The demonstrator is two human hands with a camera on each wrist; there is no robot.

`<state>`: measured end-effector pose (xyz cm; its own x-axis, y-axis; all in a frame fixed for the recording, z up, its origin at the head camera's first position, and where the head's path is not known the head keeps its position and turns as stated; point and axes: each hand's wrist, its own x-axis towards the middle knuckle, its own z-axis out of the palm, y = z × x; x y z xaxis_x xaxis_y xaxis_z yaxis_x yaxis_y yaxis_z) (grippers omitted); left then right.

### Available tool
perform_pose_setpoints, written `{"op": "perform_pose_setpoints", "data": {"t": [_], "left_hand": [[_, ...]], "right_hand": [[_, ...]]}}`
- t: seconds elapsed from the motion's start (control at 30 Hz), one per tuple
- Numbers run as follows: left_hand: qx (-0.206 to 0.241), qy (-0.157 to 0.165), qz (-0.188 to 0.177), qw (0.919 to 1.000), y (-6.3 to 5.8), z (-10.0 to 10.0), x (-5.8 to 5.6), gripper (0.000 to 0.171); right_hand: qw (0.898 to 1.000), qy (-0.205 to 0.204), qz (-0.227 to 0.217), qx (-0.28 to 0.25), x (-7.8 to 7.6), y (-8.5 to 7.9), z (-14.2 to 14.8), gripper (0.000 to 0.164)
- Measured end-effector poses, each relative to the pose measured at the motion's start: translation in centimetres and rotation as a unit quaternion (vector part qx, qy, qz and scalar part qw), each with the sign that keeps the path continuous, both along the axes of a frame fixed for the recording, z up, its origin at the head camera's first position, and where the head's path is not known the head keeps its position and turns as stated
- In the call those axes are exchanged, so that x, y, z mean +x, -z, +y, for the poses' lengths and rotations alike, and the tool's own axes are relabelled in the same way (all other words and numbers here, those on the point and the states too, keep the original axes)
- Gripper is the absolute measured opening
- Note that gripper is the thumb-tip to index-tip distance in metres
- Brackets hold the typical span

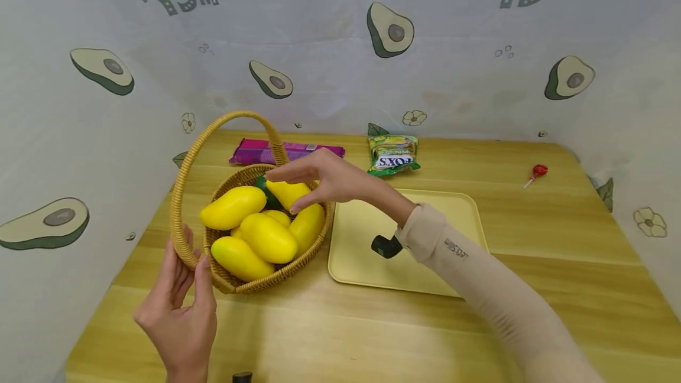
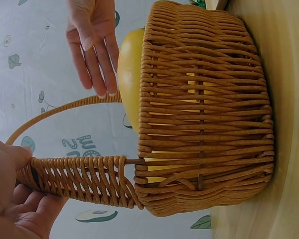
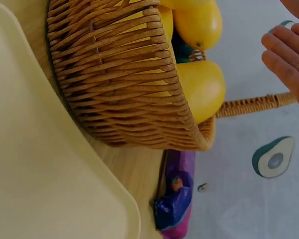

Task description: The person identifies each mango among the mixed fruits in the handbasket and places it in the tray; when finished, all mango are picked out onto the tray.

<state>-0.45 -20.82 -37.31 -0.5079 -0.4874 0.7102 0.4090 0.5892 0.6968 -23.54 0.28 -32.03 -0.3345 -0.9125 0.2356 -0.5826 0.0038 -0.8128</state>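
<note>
A woven wicker basket [image 1: 298,266] with a tall hoop handle stands on the left of the table, full of several yellow mangoes [image 1: 268,237]. Among them at the back, a dark green item [image 1: 272,197] is mostly covered. My left hand [image 1: 183,318] grips the near-left side of the handle between thumb and fingers; in the left wrist view the thumb and fingers sit around the handle [image 2: 79,179]. Over the back of the basket, my right hand [image 1: 324,179] hovers with fingers extended and thumb apart, holding nothing. In the right wrist view its fingers [image 3: 289,55] stand above the fruit.
A pale yellow tray [image 1: 383,273] lies right of the basket, under my right forearm. Behind the basket is a purple packet [image 1: 314,151]. A green Fox's bag [image 1: 393,154] rests at the back, and a red lollipop [image 1: 540,170] at the far right. Avocado-patterned cloth [image 1: 452,75] surrounds the table.
</note>
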Motion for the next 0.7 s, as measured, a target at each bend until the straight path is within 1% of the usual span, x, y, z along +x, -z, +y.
{"op": "perform_pose_setpoints", "data": {"t": [0.07, 0.17, 0.27, 0.4, 0.6, 0.7], "left_hand": [[-0.004, 0.001, 0.001, 1.0, -0.1, 0.0, 0.0, 0.064], [-0.006, 0.004, 0.001, 1.0, -0.1, -0.1, 0.0, 0.064], [-0.007, 0.007, -0.001, 1.0, -0.2, -0.1, 0.0, 0.064], [-0.008, 0.009, -0.004, 0.9999, -0.2, -0.1, 0.0, 0.066], [-0.008, 0.014, -0.002, 0.9999, -0.3, -0.2, 0.0, 0.065], [-0.009, 0.016, 0.001, 0.9998, -0.3, -0.2, 0.1, 0.064]], "right_hand": [[0.999, -0.015, -0.031, 0.011, -0.7, -0.1, -1.2, 0.065], [0.997, -0.037, -0.053, 0.031, -1.8, 0.0, -2.8, 0.065], [0.996, -0.054, -0.047, 0.049, -2.5, 0.1, -4.1, 0.065], [0.996, -0.062, -0.037, 0.059, -3.1, 0.5, -5.6, 0.064], [0.994, -0.061, -0.059, 0.067, -3.4, 1.3, -7.6, 0.062], [0.993, -0.058, -0.054, 0.083, -3.5, 1.6, -8.2, 0.062]]}}
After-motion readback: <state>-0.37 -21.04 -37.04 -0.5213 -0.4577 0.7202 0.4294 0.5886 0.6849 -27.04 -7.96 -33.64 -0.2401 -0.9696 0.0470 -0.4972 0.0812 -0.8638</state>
